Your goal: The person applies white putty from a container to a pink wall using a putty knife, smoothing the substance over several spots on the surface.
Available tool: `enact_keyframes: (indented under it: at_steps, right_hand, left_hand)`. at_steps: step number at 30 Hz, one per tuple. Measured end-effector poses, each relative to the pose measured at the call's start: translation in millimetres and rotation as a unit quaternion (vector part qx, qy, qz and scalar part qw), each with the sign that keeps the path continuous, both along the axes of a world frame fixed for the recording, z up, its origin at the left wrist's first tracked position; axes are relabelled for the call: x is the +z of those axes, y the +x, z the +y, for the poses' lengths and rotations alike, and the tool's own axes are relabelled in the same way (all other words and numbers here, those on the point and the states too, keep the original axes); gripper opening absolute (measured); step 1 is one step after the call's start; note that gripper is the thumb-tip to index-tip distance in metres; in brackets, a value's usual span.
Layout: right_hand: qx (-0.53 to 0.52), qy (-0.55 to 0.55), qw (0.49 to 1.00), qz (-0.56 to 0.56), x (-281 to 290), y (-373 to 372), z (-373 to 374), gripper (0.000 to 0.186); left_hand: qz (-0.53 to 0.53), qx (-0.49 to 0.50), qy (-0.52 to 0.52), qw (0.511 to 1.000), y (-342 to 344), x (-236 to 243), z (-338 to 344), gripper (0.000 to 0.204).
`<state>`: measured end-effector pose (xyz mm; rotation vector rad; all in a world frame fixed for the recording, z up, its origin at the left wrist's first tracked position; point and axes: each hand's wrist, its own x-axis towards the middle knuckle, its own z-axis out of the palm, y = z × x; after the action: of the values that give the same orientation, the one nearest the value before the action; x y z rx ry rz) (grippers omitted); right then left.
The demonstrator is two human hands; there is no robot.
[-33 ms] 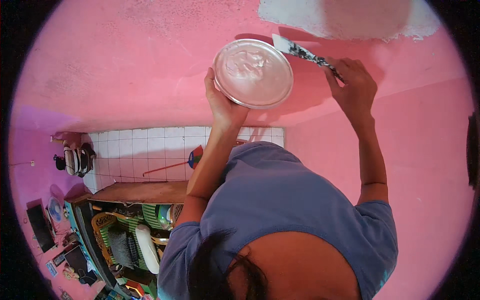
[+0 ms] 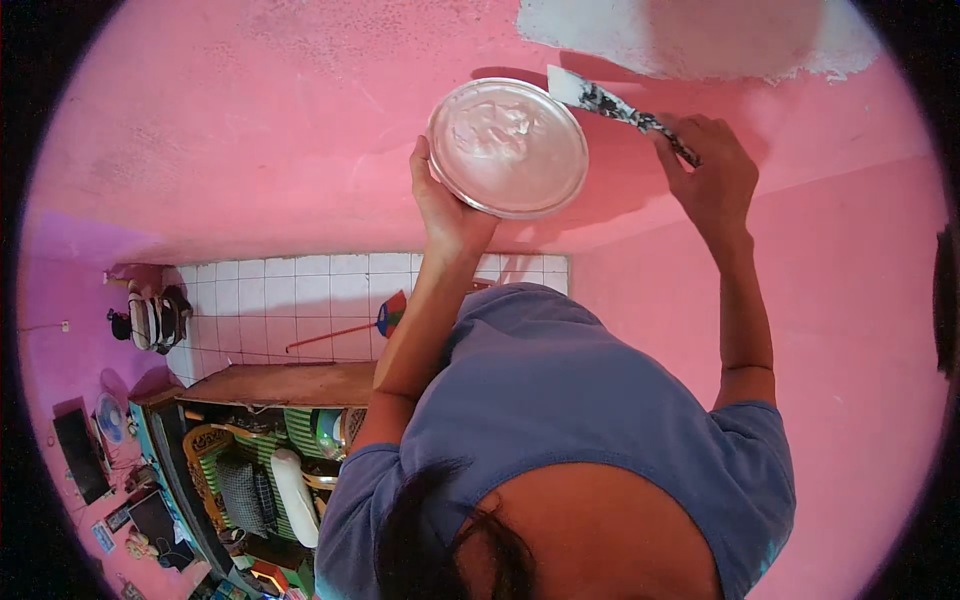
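The left hand (image 2: 452, 208) supports a round, shallow lid (image 2: 540, 182). The thumb lies along the lid's left edge; the other fingers are beneath it and mostly hidden. A mass of whitish paste (image 2: 492, 132) sits on the lid, toward its upper edge, with ridges and a raised lump; the lid's lower right portion carries a smoother surface.

The right hand (image 2: 718, 172) grips a putty knife (image 2: 622, 110) by its handle, between thumb and fingers. The handle is speckled black and white, and its end projects past the grip. The blade (image 2: 568, 88) points up and left, its tip at the lid's upper right edge; contact between the two cannot be determined.

Lid and knife are in front of the pink wall (image 2: 300, 130). A pale, ragged-edged patch (image 2: 575, 30) on this wall is located above the blade. Below the wall is a white tiled floor (image 2: 250, 295). A long red-handled implement with a blue head (image 2: 340, 338) lies on the floor, near its lower visible edge, left of the left forearm.
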<state>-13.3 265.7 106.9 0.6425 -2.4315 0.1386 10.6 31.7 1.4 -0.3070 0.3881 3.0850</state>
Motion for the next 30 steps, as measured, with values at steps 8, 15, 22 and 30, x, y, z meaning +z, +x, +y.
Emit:
enact_keyframes:
  at_steps: [8, 15, 22, 30]
  right_hand:
    - [-0.100, -0.133, 0.963, -0.211, -6, -27, 23, 0.022]
    - [-0.090, -0.116, 0.968, -0.204, -6, -31, 27, 0.024]
    - [-0.072, -0.069, 0.985, -0.140, 0, -25, 20, 0.020]
    - [0.011, 0.050, 0.999, -0.017, 14, -16, 2, 0.015]
  left_hand:
    - [-0.006, -0.021, 0.017, 1.000, -4, -11, -5, 0.063]
    - [-0.004, -0.028, 0.028, 0.999, -5, -15, -5, 0.065]
    - [0.009, -0.028, 0.029, 0.999, -4, -14, -5, 0.066]
    - [-0.003, -0.035, 0.006, 0.999, 2, 2, -3, 0.069]
